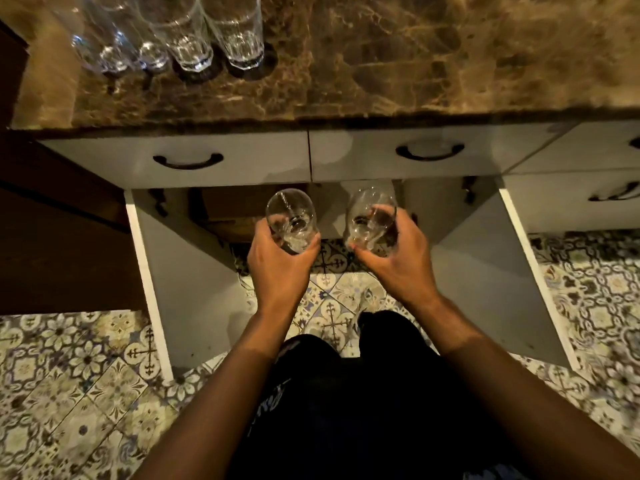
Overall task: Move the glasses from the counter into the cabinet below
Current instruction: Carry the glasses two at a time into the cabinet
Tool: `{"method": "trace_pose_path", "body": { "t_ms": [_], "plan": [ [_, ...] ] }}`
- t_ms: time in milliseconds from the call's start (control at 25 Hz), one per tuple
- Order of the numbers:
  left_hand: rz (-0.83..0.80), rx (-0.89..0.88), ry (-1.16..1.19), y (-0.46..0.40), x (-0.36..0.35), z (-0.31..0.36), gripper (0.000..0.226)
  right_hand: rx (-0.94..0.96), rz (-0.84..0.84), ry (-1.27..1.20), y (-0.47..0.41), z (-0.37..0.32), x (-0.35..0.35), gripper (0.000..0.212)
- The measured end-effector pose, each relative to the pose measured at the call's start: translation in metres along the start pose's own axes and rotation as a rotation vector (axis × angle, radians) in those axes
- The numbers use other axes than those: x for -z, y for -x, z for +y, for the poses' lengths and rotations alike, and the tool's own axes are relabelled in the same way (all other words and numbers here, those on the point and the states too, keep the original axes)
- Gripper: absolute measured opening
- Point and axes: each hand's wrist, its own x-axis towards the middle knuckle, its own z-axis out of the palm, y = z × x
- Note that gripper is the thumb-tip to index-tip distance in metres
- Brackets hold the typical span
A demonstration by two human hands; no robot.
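The left hand grips 1 round glass, fingers curled round its bowl; the right hand grips another round glass the same way. Both are held in front of the open cabinet below the drawers. 4 tall glasses stand on the marble bench — back left, close together.

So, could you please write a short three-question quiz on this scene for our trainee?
1. True or false: both cabinet doors below the counter stand open.
2. What does each hand hold? A) plate B) glass C) nothing
3. Where do the other glasses stand?

Key: 1. True. 2. B: the left hand grips one glass, the right hand another. 3. On the counter, upper left.
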Motion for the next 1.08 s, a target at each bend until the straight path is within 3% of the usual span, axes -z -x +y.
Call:
{"method": "trace_pose_path", "body": {
  "t_ms": [200, 440, 680, 880, 1080],
  "plan": [
    [-0.072, 0.059, -0.049, 0.011, -0.050, -0.037, 0.058, -0.113, -0.021, 0.008, 0.009, 0.063, 0.003, 0.062],
    [-0.088, 0.087, -0.077, -0.008, -0.156, -0.090, 0.055, -0.193, 0.002, -0.024, -0.041, 0.181, -0.009, 0.062],
    [-0.111, 0.090, -0.035, -0.055, -0.301, -0.197, 0.050, -0.152, 0.012, -0.012, -0.109, 0.346, -0.050, 0.058],
    [-0.181, 0.102, -0.065, -0.111, -0.413, -0.302, 0.029, -0.169, 0.108, 0.094, -0.164, 0.483, -0.098, 0.037],
    [-0.167, -0.235, -0.066, -0.168, -0.511, -0.378, 0.057, -0.068, 0.296, 0.008, -0.221, 0.601, -0.167, 0.057]
  ]
}}
